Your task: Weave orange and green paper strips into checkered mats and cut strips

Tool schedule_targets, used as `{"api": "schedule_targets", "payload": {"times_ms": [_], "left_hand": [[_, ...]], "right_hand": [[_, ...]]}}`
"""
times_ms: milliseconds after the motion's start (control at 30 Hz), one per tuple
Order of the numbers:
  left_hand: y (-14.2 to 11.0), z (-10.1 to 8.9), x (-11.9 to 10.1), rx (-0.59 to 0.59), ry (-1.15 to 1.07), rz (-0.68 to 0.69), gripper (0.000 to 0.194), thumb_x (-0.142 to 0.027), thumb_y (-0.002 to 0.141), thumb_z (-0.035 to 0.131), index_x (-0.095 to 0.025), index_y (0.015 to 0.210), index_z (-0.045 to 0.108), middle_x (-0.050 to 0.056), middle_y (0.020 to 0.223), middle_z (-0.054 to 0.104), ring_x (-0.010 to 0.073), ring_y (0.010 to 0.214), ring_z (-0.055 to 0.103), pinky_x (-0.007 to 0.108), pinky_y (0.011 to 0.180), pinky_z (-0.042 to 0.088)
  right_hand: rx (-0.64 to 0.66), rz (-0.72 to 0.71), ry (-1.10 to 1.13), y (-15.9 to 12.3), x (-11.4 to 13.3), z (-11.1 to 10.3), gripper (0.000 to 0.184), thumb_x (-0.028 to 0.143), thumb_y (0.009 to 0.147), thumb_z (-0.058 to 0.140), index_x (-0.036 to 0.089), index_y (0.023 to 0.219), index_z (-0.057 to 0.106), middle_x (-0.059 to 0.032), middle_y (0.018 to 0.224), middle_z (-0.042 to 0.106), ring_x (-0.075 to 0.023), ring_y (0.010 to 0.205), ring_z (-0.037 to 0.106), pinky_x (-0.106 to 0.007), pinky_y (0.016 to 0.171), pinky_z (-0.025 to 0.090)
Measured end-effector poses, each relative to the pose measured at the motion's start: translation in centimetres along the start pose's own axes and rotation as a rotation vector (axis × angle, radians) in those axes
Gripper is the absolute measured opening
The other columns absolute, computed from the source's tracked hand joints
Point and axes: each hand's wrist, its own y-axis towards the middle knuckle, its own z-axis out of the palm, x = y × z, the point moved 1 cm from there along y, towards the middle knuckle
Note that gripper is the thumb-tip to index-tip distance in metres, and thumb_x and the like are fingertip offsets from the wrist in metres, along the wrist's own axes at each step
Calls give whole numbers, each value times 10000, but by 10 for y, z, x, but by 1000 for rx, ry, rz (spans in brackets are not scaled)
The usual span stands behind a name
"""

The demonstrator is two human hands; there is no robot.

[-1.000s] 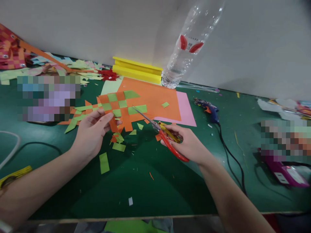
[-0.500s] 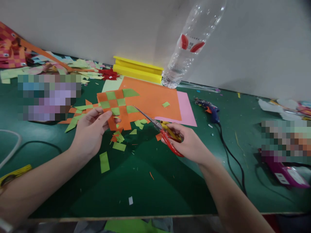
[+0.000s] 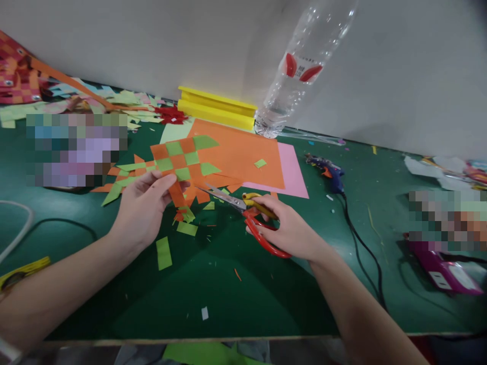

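My left hand pinches the lower left of a woven piece of orange and green paper strips, held up over the table. Loose strip ends stick out at its right side and bottom. In my right hand is a pair of scissors with one red and one yellow handle. The blades are parted and point left, at the lower strip ends of the woven piece. Left of it lies a second orange and green woven piece, partly hidden by my hand. Green and orange paper scraps lie below.
Orange and pink sheets lie behind the scissors. A folded yellow paper piece and a clear bottle stand by the wall. At right are a blue glue gun with a black cord and a purple device. Paper strips pile up at back left.
The scissors have moved a little left and down, and their blades have opened wider. A strip at the woven piece's lower right looks shorter. My left hand has hardly moved.
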Motion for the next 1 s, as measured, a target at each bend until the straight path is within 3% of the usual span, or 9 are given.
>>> {"api": "schedule_targets", "payload": {"times_ms": [433, 767, 1000], "left_hand": [[-3, 4, 0, 10, -25, -71, 194, -108, 636, 775, -181, 617, 596, -50, 586, 658, 122, 582, 666, 244, 616, 549], [-4, 5, -2, 13, 6, -62, 236, -155, 612, 807, -190, 595, 574, -40, 584, 640, 186, 663, 698, 281, 619, 551], [2, -1, 3, -62, -44, -19, 211, -112, 640, 798, -196, 632, 605, -51, 632, 646, 80, 589, 606, 172, 529, 478]], "right_hand": [[47, 17, 21, -1, 3, -2, 348, 285, 762, 623, 196, 1098, 624, -91, 1094, 678, -215, 914, 680, -370, 821, 554], [89, 15, -82, -3, -2, -6, 309, 258, 779, 612, 206, 1079, 667, -75, 1116, 692, -225, 951, 667, -385, 847, 541], [50, 1, -69, -4, -3, -8, 340, 302, 782, 618, 188, 1102, 635, -104, 1191, 668, -240, 1024, 660, -412, 924, 535]]}}
